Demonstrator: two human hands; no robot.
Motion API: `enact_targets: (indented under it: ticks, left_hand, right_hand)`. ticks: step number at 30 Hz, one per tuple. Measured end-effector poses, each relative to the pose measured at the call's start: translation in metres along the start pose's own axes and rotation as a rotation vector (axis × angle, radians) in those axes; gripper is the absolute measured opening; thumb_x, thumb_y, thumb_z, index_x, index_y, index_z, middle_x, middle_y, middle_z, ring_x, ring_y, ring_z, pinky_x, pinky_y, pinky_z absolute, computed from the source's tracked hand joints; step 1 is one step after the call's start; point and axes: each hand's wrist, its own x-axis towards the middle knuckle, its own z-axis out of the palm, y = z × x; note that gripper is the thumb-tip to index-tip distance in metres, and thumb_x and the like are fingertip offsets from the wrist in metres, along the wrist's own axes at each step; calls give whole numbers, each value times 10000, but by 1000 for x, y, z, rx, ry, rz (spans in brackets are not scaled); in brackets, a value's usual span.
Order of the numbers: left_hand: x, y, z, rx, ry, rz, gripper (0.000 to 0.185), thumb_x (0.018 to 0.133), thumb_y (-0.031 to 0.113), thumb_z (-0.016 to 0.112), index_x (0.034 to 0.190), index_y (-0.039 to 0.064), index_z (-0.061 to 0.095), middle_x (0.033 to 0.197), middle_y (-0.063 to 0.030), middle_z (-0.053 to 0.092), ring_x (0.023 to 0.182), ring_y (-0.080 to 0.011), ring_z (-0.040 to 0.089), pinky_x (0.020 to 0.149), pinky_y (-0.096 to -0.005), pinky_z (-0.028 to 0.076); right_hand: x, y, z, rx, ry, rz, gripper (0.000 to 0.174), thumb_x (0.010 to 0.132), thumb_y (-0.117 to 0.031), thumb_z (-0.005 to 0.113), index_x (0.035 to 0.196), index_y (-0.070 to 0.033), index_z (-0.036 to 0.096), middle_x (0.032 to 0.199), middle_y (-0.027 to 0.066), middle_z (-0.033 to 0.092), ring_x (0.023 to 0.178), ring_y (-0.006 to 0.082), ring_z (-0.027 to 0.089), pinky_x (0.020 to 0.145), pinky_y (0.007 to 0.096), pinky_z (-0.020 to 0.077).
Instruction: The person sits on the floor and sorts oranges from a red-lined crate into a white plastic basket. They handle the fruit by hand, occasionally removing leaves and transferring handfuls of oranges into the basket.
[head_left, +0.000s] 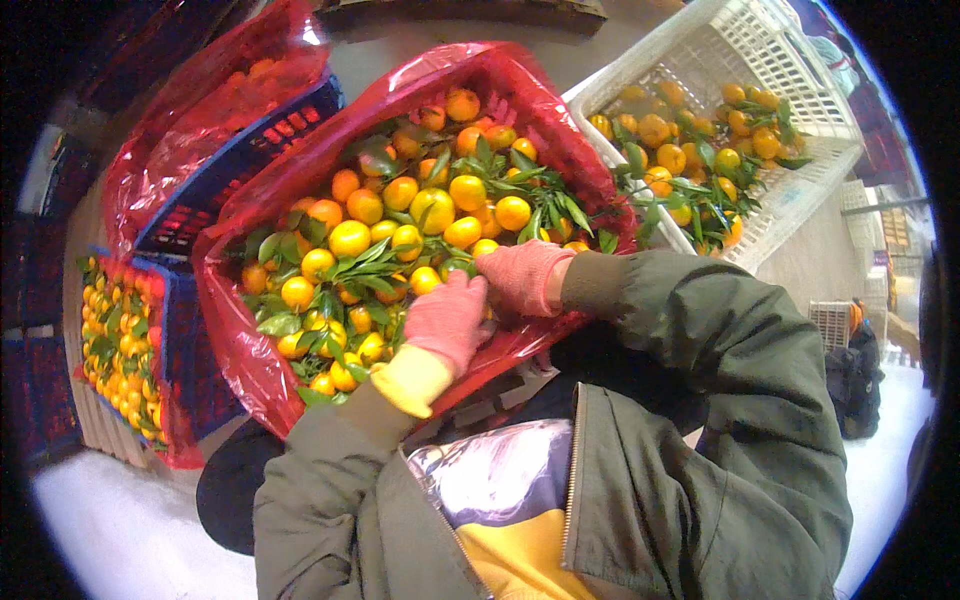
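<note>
A crate-shaped container lined with a red plastic bag (236, 360) lies before me, filled with orange mandarins (433, 211) and their green leaves (366, 270). My left hand (448, 319), in a pink glove with a yellow cuff, reaches over the near part of the fruit. Beside it my right hand (523, 274), gloved in pink too, bends inward at the near right side. The fingers of both hands come together close to a greenish mandarin (456, 267). Their tips are largely hidden, so whether either hand grips a fruit does not show.
At the upper right a white plastic crate (817, 161) holds more leafy mandarins (671, 157), tilted beside the red liner. Two blue crates stand to the left: one red-lined (240, 161), the other (184, 352) full of fruit. A dark round seat (229, 487) shows at lower left.
</note>
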Motion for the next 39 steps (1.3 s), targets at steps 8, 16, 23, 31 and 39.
enact_targets:
  ticks: [8,16,23,31,39]
  left_hand:
    - [-26,-47,-20,-680,78,35,691,783,255,771,1375,58,473,1245,-198,550,1091,-334,611,937,-398,520]
    - [-114,-117,-62,-135,-159,-29,386,801,294,742,1123,115,624,1048,-147,633,1003,-363,635,858,-455,522]
    - [-107,-91,-29,163,-88,-85,562,803,232,746,1327,186,549,1089,-111,602,971,-320,661,766,-457,546]
    - [-96,-89,-16,366,-334,-109,438,921,147,576,1350,237,572,986,-61,618,805,-247,704,621,-384,541]
    - [-106,-93,-30,61,-176,-120,466,847,247,658,1291,132,579,987,-95,692,847,-289,694,666,-418,557]
  right_hand:
    - [-25,5,-36,42,-50,-106,667,812,-428,707,1346,-69,535,1101,226,698,1048,368,683,865,455,550]
    - [12,-45,-14,-161,-58,-215,352,807,-311,696,1069,-77,687,957,187,722,927,375,702,779,466,562]
    - [23,-45,-39,-158,-334,-269,521,805,-415,696,1156,-31,662,1019,218,715,985,353,694,835,445,547]
    - [81,-88,-144,302,292,-368,328,903,-305,680,1115,-56,695,1026,147,728,961,222,693,874,362,541]
    - [237,-129,-297,679,862,-486,265,900,-274,633,1038,-64,714,877,147,727,828,262,707,721,395,545]
